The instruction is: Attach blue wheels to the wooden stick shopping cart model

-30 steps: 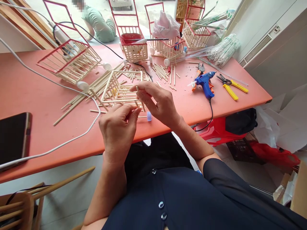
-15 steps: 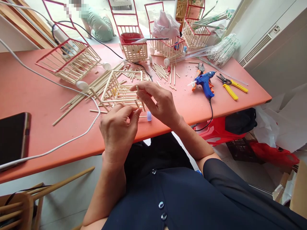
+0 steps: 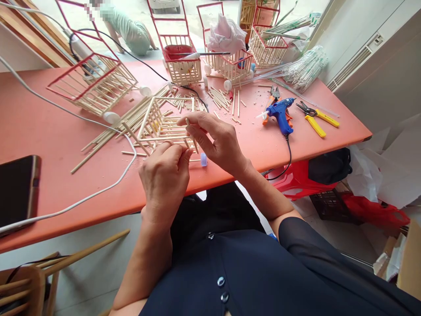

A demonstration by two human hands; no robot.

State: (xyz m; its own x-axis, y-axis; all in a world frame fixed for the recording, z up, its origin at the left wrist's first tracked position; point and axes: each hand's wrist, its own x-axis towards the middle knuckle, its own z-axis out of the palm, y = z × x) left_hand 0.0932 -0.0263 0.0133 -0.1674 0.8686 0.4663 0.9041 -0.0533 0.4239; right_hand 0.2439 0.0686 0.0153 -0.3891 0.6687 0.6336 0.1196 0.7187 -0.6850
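A small basket frame of pale wooden sticks [image 3: 157,123] lies tilted on the table in front of me. At its near side, my left hand [image 3: 165,177] is closed in a pinch on the frame's near rail; its fingertips partly hide what they grip. My right hand [image 3: 219,139] arches over the frame's right end, thumb and index finger closed on a short wooden stick [image 3: 187,124]. The lower end of that stick is close to the frame's corner. Just right of the left fingertips, a lilac bottle-cap wheel [image 3: 204,159] sits on a thin stick.
A blue glue gun [image 3: 281,113], orange-handled pliers [image 3: 275,93] and yellow-handled cutters [image 3: 316,118] lie to the right. Loose sticks [image 3: 219,98] and finished red-trimmed carts [image 3: 94,83] stand behind. A white cable [image 3: 113,186] and phone [image 3: 18,191] are left. Beyond, a person [image 3: 131,35] crouches.
Both hands keep nearly the same grip on the frame and stick. My left hand has shifted very slightly; the whole view has drifted a little.
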